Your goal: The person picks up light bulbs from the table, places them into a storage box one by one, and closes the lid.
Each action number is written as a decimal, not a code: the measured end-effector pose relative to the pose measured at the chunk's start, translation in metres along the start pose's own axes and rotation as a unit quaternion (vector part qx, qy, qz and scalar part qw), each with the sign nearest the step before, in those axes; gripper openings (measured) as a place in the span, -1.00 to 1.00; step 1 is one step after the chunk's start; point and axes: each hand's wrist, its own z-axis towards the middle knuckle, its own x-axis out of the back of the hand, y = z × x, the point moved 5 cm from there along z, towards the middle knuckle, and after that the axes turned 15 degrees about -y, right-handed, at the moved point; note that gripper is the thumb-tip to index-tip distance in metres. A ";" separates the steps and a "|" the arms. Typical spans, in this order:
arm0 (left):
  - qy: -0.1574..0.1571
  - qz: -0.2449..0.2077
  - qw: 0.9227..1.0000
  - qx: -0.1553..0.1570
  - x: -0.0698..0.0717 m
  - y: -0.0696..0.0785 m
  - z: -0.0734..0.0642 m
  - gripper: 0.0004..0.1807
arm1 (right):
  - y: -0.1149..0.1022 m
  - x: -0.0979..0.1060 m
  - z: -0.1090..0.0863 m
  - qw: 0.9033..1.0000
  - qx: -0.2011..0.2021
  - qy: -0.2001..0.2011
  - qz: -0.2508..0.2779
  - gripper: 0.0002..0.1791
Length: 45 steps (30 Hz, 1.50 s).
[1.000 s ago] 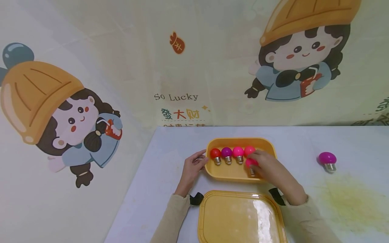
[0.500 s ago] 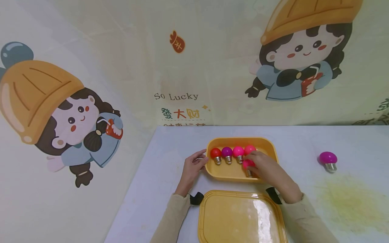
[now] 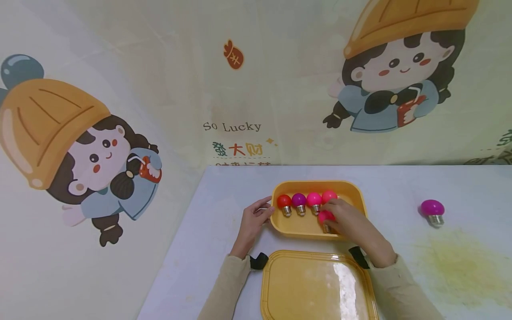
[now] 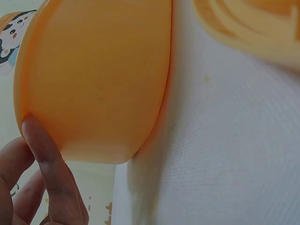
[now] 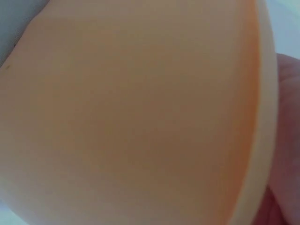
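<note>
A: What is the largest thing there?

B: The pale wall (image 3: 172,66), on which cartoon figures and lettering are printed. Before it there is the white tabletop (image 3: 384,186), with a yellowish stain on its right part.

A: And on this tabletop?

B: A flat yellow lid (image 3: 316,284) lies nearest to the person. Just beyond it stands the yellow container (image 3: 305,227), a long one with rounded corners.

A: How are the hands?

B: The right hand (image 3: 356,224) reaches inside the container, its fingers bent, and it pinches one pink bulb (image 3: 326,217) between thumb and finger. The left hand (image 3: 254,222) is rather relaxed, with fingers extended; it touches the container's left end, one fingertip against the outer wall, under the rim.

A: Where exactly is the pinched bulb?

B: Within the container, toward its near side; whether it touches the bottom, I cannot tell. Behind it is a row: red bulb (image 3: 284,202), purple bulb (image 3: 298,200), bright pink bulb (image 3: 314,199) and coral bulb (image 3: 329,196), the last partly covered by the fingers. One magenta bulb (image 3: 432,209) lies outside, well apart to the right.
</note>
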 end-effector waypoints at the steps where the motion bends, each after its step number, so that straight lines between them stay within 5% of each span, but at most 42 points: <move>1: 0.000 0.000 1.000 0.001 0.000 0.000 0.000 -0.54 | -0.001 0.001 0.000 1.000 0.001 0.000 0.001 -0.70; 13: 0.000 -0.002 1.000 0.006 0.000 0.001 0.000 -0.54 | -0.004 0.018 -0.009 1.000 0.008 0.013 -0.016 -0.71; 24: 0.003 0.004 1.000 0.012 0.001 0.000 -0.001 -0.54 | 0.004 0.038 -0.029 0.999 -0.044 0.014 -0.006 -0.60; 37: -0.006 -0.007 1.000 0.024 -0.001 0.008 -0.002 -0.55 | 0.024 0.051 -0.049 0.996 -0.084 0.013 -0.004 -0.57; 45: 0.002 -0.007 1.000 0.011 0.001 -0.001 0.001 -0.54 | 0.041 0.053 -0.062 0.995 -0.093 0.022 -0.015 -0.57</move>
